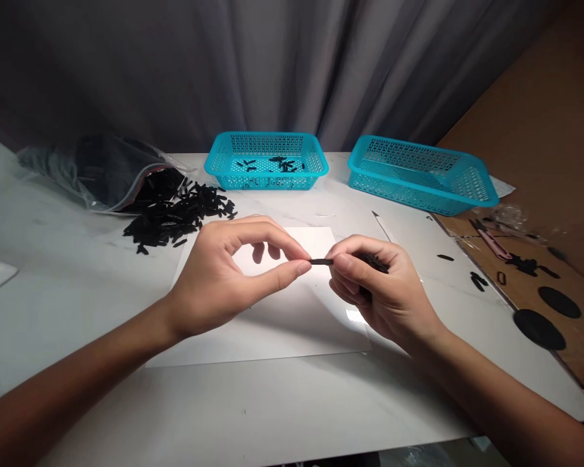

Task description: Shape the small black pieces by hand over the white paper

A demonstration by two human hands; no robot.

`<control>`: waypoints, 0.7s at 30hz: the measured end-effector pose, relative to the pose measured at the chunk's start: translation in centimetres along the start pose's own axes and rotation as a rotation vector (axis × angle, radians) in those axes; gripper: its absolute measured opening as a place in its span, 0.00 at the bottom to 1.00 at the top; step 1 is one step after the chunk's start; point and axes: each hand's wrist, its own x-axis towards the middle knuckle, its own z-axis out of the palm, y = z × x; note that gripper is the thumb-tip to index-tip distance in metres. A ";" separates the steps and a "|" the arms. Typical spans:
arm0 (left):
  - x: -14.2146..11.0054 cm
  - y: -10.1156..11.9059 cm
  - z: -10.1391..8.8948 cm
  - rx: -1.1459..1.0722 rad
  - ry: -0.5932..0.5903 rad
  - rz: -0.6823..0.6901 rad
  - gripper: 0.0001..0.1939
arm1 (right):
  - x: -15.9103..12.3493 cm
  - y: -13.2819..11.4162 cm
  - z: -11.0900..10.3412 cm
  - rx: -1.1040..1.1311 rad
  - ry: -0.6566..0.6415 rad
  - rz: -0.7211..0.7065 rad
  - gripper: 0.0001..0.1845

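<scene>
Between my two hands, over a white sheet [282, 337], a thin black strip [322, 262] is stretched level. My left hand [243, 266] pinches its left end between thumb and forefinger. At the other end, the thumb and forefinger of my right hand [377, 282] grip it. A bunch of similar black pieces [374, 262] is tucked in my right palm, partly hidden by the fingers. Left of the sheet, a heap of black strips [170, 211] spills from a clear zip bag [111, 172] lying on its side.
A blue basket [267, 183] at the back holds several black pieces. A second blue basket [418, 194] stands to its right. A pointed white tool [382, 227] lies behind my right hand. Pink-handled snips [490, 240] and black discs [539, 329] lie at the right.
</scene>
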 end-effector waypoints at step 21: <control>0.4 -0.5 0.1 -0.046 -0.089 -0.264 0.07 | 0.6 0.3 -0.3 0.094 -0.046 0.256 0.13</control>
